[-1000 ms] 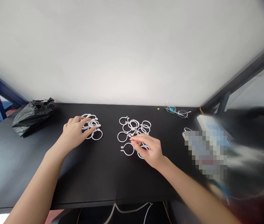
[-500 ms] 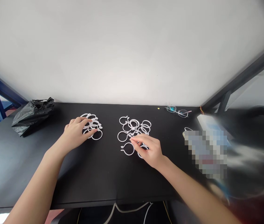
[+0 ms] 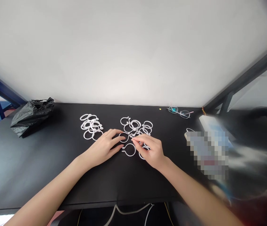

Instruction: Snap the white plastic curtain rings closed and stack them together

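Note:
My left hand [image 3: 108, 145] is open, palm down, at the left side of a loose group of white plastic rings with small clasp ends [image 3: 135, 125]. Its fingertips reach over one ring [image 3: 124, 137], and its thumb is by the clasp end of a nearer open ring [image 3: 130, 150]. My right hand [image 3: 149, 148] is closed in a pinch over the same group, fingertips near some clasp ends; what sits between them is hidden. Partly under this hand lies another ring [image 3: 143, 154]. A second heap of white rings [image 3: 91, 125] lies to the left, beyond my left hand.
A crumpled black plastic bag [image 3: 33, 116] sits at the table's left. Eyeglasses [image 3: 179, 112] lie near the wall at the back right. To the right are a white box [image 3: 209, 121], a blurred-out item [image 3: 206, 153] and cables. More cables [image 3: 133, 212] hang below the black table's [image 3: 95, 185] front edge.
My left hand has moved right, from over the left heap to the edge of the right group, leaving the left heap mostly uncovered. My right hand has stayed nearly still.

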`<state>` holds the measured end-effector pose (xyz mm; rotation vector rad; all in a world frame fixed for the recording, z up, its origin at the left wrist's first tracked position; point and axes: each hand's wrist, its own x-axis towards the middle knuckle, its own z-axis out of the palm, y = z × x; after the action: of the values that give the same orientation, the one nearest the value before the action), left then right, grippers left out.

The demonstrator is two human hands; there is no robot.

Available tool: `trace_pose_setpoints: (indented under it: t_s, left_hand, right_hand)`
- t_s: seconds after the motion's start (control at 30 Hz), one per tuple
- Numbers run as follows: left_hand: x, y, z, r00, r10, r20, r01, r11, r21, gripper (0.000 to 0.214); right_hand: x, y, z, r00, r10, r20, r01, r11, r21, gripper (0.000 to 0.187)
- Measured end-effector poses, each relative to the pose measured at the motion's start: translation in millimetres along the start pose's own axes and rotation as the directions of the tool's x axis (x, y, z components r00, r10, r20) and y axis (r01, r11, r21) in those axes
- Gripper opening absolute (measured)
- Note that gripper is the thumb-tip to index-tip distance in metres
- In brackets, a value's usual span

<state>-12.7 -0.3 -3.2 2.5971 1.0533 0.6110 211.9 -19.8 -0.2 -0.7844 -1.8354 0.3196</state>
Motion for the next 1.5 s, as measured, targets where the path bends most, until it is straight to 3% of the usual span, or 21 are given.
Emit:
trace_pose_setpoints:
  t_s: [0.27,0.37,0.43,0.5,0.6,0.73,0.83,0.9,1.03,1.17,1.27,1.37,1.5]
  left_hand:
    - [0.8,-1.5,-0.5,0.996,-0.057,0.074,0.063,0.995,-0.078,0.020]
    - [0.6,2.6,-5.0,0.997,-0.069,0.039,0.076,0.968,-0.240,0.017]
    - [0.7,6.5,-8.9,0.997,-0.079,0.015,0.078,0.919,-0.386,0.015]
    - [1.3,10.7,-12.7,0.995,-0.095,0.018,0.091,0.844,-0.529,0.015]
    - [2.5,15.7,-15.7,0.992,-0.118,0.044,0.116,0.722,-0.682,0.015]
    - [3.1,18.2,-15.6,0.990,-0.136,0.040,0.119,0.645,-0.755,0.014]
    - [2.4,17.8,-14.9,0.990,-0.137,0.030,0.112,0.651,-0.751,0.015]
    - [1.9,17.5,-13.8,0.990,-0.143,0.016,0.109,0.672,-0.733,0.015]
    - [1.7,19.0,-8.3,0.974,-0.222,-0.030,0.126,0.653,-0.747,0.011]
    - [2.4,21.4,-0.7,0.964,-0.263,0.029,0.188,0.602,-0.776,0.028]
    - [2.9,21.0,3.3,0.956,-0.287,0.060,0.227,0.594,-0.772,0.029]
    - [2.9,19.1,3.5,0.951,-0.309,0.008,0.214,0.641,-0.737,0.030]
    - [1.7,17.2,-0.9,0.951,-0.288,-0.115,0.158,0.770,-0.618,0.028]
  right_hand:
    - [-0.6,-0.5,0.4,1.000,0.006,0.000,-0.006,1.000,0.013,0.016]
    - [-0.8,-0.3,0.3,0.999,0.047,-0.006,-0.047,0.998,0.041,0.016]
    - [-0.8,-0.1,-0.4,0.988,0.154,0.012,-0.154,0.984,0.085,0.013]
    - [-0.3,0.2,-1.7,0.946,0.317,0.066,-0.324,0.931,0.170,0.019]
    - [1.6,0.9,-3.5,0.835,0.519,0.182,-0.550,0.779,0.300,0.030]
    - [4.8,0.9,-3.6,0.729,0.628,0.273,-0.683,0.646,0.341,0.028]
    - [6.8,0.2,-3.0,0.692,0.622,0.365,-0.721,0.571,0.394,0.029]
    - [7.8,-0.2,-2.8,0.704,0.602,0.378,-0.709,0.552,0.439,0.030]
    - [6.8,-0.7,-1.7,0.780,0.575,0.247,-0.613,0.624,0.484,0.026]
    - [0.9,-0.8,2.5,0.841,0.521,0.143,-0.523,0.719,0.458,0.018]
    - [-3.1,0.0,4.9,0.867,0.481,0.128,-0.483,0.754,0.444,0.015]
    - [-3.3,0.8,3.9,0.879,0.458,0.133,-0.468,0.772,0.429,0.014]
    - [-0.2,1.0,-0.3,0.897,0.427,0.114,-0.435,0.810,0.393,0.014]
